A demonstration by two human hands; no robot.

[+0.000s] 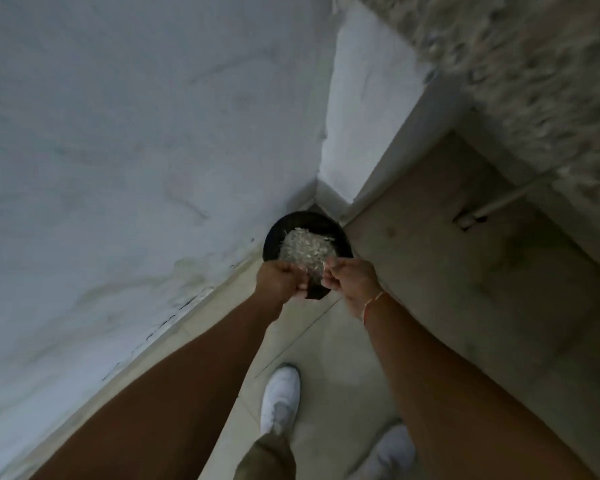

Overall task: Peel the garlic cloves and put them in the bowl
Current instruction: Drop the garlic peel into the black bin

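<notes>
Black bin (274,233) w/ pale peels (305,249) just beyond both hands. Left hand (283,280) & right hand (352,277) curl, pinching a peel-covered sheet (315,276) between them.

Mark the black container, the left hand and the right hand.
black container (291,223): head view, far rim.
left hand (280,278): head view, back of hand.
right hand (352,277): head view, back of hand.

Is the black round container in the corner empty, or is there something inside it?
Not empty. The black container holds a heap of pale, papery scraps, probably garlic skins, though the picture is too blurred to be sure.
</notes>
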